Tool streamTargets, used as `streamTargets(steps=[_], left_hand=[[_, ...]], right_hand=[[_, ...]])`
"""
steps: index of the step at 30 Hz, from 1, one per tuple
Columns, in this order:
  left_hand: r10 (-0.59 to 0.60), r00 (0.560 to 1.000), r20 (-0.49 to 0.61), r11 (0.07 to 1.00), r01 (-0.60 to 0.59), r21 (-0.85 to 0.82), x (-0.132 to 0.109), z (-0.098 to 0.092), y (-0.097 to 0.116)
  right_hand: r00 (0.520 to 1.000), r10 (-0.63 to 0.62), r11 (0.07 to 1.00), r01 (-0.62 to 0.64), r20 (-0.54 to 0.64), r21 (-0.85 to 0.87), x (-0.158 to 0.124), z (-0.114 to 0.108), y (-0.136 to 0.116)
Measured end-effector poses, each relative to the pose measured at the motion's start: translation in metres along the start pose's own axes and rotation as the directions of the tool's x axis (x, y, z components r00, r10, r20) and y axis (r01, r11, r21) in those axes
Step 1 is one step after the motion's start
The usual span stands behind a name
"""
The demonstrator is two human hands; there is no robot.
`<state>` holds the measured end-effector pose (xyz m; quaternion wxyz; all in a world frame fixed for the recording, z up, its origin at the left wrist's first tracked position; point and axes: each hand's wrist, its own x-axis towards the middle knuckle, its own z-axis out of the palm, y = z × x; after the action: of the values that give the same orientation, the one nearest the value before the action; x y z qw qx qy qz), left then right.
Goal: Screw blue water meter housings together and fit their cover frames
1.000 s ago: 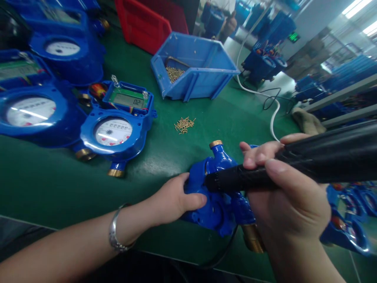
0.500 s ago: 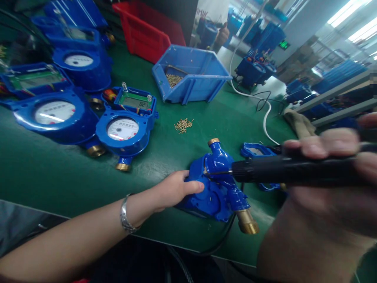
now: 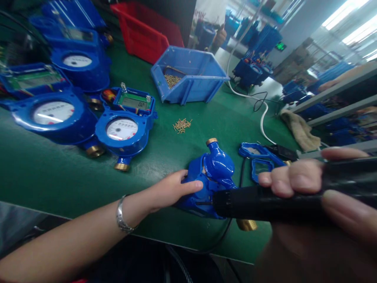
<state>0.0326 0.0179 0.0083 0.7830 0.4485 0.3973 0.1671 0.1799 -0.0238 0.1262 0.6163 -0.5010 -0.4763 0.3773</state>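
Here, the left hand grips a blue meter — the right hand clasps a black screwdriver.

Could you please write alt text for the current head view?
A person's left hand steadies a blue meter on a green bench while the right hand holds a black screwdriver to it. Beyond lie screws, a blue bin and a red bin; other meters stand at left.

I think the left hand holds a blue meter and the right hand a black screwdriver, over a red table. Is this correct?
One colour is wrong: the head view shows a green table. The left hand does hold the blue meter and the right hand the black screwdriver.
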Motion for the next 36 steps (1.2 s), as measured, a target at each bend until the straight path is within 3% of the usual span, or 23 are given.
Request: streamTargets(steps=[4, 9, 19, 28, 36], left_hand=[[0.068, 0.993, -0.096, 0.993, -0.058, 0.103, 0.0, 0.004, -0.005], [0.1, 0.976, -0.193, 0.991, -0.081, 0.107, 0.003, 0.009, -0.015], [0.13, 0.966, -0.223, 0.991, -0.124, 0.042, 0.005, 0.014, -0.02], [0.094, 0.972, -0.216, 0.996, -0.09, 0.026, 0.006, 0.014, -0.017], [0.04, 0.973, -0.226, 0.999, -0.038, 0.012, 0.005, 0.012, -0.013]], right_hand=[[1.0, 0.008, 0.994, -0.008, -0.005, 0.113, -0.008, 0.011, 0.01], [0.998, -0.024, 0.985, 0.033, -0.053, 0.17, -0.012, 0.015, 0.017], [0.998, -0.004, 0.987, 0.014, -0.068, 0.157, -0.013, 0.019, 0.019], [0.994, 0.072, 0.985, -0.058, -0.081, 0.163, -0.007, 0.022, 0.016], [1.0, 0.016, 0.982, -0.013, -0.013, 0.187, -0.006, 0.024, 0.025]])
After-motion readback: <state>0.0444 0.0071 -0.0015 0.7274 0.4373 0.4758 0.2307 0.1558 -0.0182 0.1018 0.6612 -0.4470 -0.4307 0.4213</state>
